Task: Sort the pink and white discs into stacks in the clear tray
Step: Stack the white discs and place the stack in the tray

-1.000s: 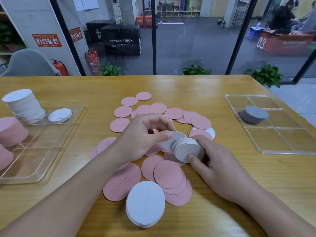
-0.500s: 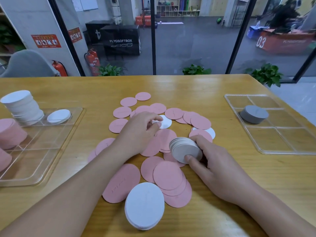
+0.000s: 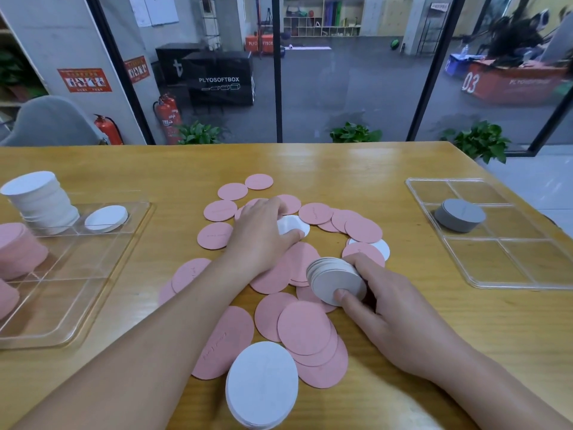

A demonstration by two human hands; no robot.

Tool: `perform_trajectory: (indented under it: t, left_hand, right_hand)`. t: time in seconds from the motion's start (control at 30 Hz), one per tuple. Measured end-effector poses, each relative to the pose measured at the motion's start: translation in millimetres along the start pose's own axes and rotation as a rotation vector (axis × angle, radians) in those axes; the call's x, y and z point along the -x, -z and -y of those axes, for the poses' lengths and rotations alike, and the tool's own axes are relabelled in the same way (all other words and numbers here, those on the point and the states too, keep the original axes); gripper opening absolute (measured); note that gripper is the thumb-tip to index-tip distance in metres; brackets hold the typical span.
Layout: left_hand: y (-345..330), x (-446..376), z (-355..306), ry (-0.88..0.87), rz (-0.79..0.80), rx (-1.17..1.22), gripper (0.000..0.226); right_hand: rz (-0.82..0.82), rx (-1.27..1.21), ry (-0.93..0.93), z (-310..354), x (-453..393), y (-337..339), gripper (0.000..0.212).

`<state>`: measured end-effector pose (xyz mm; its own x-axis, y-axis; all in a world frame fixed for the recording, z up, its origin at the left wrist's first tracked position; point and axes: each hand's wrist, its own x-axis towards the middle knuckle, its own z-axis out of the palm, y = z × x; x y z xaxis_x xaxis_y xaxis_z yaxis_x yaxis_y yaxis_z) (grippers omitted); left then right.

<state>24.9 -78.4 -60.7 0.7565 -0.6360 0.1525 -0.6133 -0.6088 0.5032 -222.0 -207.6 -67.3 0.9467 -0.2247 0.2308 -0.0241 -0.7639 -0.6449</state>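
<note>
Discs point(image 3: 304, 328) lie scattered mid-bench, mostly pink. The right hand point(image 3: 400, 308) grips a tilted white stack point(image 3: 336, 282), likely as a collecting pile, while the left hand point(image 3: 263, 234) presses curled fingers on a loose white disc point(image 3: 296, 225) (apparently to add it). The clear tray point(image 3: 93, 274) waits far left.

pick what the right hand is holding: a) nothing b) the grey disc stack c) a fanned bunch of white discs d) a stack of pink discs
c: the right hand grips a fanned bunch of white discs above the loose pink discs, thumb on the front face, while the grey disc stack sits untouched in the right clear tray.
</note>
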Motion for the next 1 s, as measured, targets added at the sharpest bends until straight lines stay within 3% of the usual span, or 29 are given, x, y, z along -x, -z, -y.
perform_trajectory:
  t: [0.2, 0.33, 0.4, 0.5, 0.67, 0.87, 1.0]
  left_hand:
    - [4, 0, 4, 0.105, 0.005, 0.252, 0.074]
    - [11, 1, 4, 0.098, -0.056, 0.306, 0.026]
    - [18, 1, 5, 0.079, -0.129, 0.306, 0.013]
    - [37, 13, 8, 0.05, -0.169, 0.5, 0.011]
    - [56, 63, 4, 0.016, -0.069, 0.752, 0.008]
    - [45, 86, 1, -0.006, -0.022, 0.708, 0.007]
    - [39, 88, -2, -0.007, 0.004, 0.639, 0.026]
  right_hand:
    - [-0.002, -0.001, 0.0, 0, 0, 0, 0.011]
    - [-0.005, -0.017, -0.007, 0, 1, -1, 0.01]
    - [-0.004, -0.018, -0.009, 0, 2, -1, 0.01]
    - [-0.006, -0.027, -0.007, 2, 3, 0, 0.012]
    - [-0.006, -0.016, -0.002, 1, 3, 1, 0.015]
    - [-0.01, -0.003, -0.006, 1, 2, 0, 0.015]
    - [-0.012, -0.007, -0.006, 1, 3, 1, 0.014]
